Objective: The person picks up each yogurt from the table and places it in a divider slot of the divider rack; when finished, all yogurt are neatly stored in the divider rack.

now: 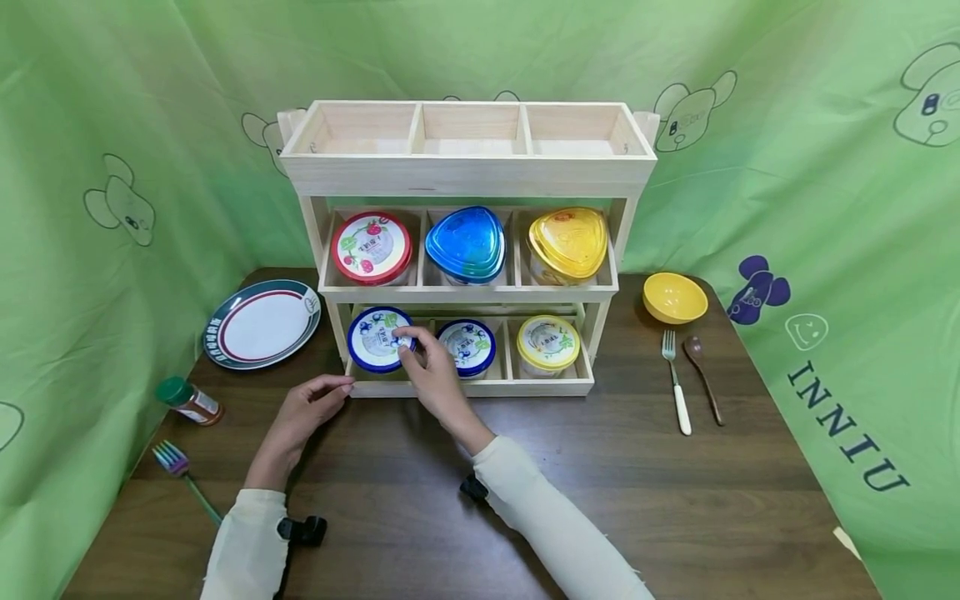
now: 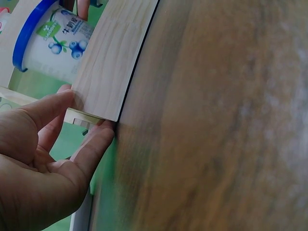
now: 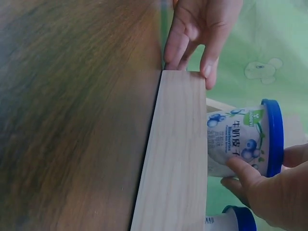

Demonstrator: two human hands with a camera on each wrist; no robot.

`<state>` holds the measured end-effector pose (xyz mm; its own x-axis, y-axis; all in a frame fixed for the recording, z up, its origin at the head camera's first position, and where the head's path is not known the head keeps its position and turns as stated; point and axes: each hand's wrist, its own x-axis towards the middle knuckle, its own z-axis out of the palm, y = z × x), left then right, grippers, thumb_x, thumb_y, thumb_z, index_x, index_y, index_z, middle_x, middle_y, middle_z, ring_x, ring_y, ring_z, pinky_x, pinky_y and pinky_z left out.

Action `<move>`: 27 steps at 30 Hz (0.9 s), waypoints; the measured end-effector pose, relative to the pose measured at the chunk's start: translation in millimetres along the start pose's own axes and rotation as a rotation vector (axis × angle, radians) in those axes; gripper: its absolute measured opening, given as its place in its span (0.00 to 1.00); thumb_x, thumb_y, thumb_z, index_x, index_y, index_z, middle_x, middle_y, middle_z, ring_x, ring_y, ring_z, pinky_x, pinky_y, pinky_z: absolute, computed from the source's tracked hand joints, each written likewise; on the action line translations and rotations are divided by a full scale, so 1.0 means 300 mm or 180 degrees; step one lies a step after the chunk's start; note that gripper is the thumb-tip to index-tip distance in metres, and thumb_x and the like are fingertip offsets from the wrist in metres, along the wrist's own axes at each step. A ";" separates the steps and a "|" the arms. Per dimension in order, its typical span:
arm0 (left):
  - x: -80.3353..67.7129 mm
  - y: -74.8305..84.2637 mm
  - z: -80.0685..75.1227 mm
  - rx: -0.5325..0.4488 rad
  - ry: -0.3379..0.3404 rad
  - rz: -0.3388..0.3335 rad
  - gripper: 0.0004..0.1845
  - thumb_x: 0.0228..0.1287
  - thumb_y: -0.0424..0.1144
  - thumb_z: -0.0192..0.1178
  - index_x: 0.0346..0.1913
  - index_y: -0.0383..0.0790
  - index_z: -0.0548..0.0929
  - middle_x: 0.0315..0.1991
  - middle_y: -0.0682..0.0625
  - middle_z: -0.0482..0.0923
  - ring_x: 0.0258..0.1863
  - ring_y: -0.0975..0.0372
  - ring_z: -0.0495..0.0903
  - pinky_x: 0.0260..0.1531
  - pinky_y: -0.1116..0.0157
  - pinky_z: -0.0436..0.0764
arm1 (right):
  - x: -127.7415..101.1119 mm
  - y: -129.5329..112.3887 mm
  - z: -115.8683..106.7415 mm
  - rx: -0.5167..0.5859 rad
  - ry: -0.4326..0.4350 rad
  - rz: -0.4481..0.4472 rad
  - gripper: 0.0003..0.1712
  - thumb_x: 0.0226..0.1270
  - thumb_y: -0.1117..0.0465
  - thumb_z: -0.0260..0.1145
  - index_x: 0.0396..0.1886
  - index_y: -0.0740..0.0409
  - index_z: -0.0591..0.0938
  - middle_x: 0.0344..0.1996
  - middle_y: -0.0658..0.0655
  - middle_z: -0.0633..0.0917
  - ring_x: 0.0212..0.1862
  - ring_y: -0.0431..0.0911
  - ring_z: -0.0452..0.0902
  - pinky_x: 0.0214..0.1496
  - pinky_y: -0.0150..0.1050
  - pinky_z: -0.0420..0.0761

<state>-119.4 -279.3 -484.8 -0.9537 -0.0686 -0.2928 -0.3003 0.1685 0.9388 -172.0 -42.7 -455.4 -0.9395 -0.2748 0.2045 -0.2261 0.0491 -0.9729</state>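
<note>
A wooden three-tier shelf stands on the dark table. In its bottom left compartment a white yoghurt cup with a blue lid sits tilted forward. My right hand grips this cup, thumb on its side wall and fingers at the lid rim. My left hand touches the left end of the shelf's bottom front rail, with relaxed fingertips against the corner. The left wrist view shows the same cup just behind the rail.
The other shelf compartments hold a second blue-lidded cup, a yellow-lidded cup, and red, blue and yellow lidded tubs. Plate, spice bottle and fork lie left. Yellow bowl, fork and spoon lie right.
</note>
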 end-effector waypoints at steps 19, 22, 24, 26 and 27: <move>0.022 0.008 0.008 -0.0062 -0.0071 0.0089 0.16 0.81 0.39 0.65 0.63 0.37 0.88 0.52 0.59 0.84 0.51 0.66 0.80 0.51 0.72 0.82 | -0.046 -0.011 -0.020 -0.1024 -0.0297 0.0194 0.24 0.81 0.64 0.64 0.73 0.56 0.81 0.82 0.71 0.63 0.46 0.51 0.84 0.54 0.42 0.83; 0.021 0.007 0.005 -0.0037 -0.0068 0.0023 0.17 0.81 0.40 0.65 0.65 0.37 0.87 0.54 0.58 0.83 0.52 0.66 0.80 0.51 0.73 0.82 | -0.075 -0.017 -0.032 -0.0874 -0.0322 0.0137 0.23 0.82 0.65 0.63 0.73 0.57 0.80 0.84 0.69 0.61 0.72 0.60 0.75 0.65 0.47 0.83; 0.018 0.005 0.002 0.0004 -0.0048 -0.0035 0.18 0.81 0.40 0.65 0.66 0.35 0.86 0.56 0.56 0.83 0.52 0.66 0.80 0.51 0.73 0.82 | -0.099 -0.021 -0.046 -0.0762 -0.0349 0.0100 0.23 0.82 0.66 0.62 0.73 0.59 0.80 0.84 0.68 0.62 0.81 0.62 0.63 0.70 0.51 0.79; 0.015 0.004 -0.002 0.0038 -0.0045 -0.0074 0.20 0.81 0.41 0.65 0.67 0.35 0.85 0.57 0.54 0.82 0.53 0.66 0.80 0.52 0.73 0.82 | -0.123 -0.022 -0.072 -0.0681 -0.0375 0.0038 0.23 0.82 0.66 0.61 0.73 0.61 0.79 0.82 0.67 0.66 0.79 0.63 0.66 0.70 0.51 0.79; 0.013 0.006 -0.007 0.0048 -0.0057 -0.0076 0.20 0.81 0.41 0.65 0.68 0.35 0.85 0.58 0.55 0.82 0.53 0.67 0.80 0.52 0.73 0.82 | -0.134 -0.025 -0.089 -0.0633 -0.0378 0.0013 0.23 0.82 0.67 0.61 0.73 0.62 0.79 0.80 0.67 0.69 0.78 0.63 0.68 0.69 0.51 0.79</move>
<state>-123.5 -281.2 -484.0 -0.9464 -0.0550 -0.3183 -0.3229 0.1817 0.9288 -139.3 -6.4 -453.6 -0.9063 -0.3847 0.1749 -0.2796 0.2356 -0.9307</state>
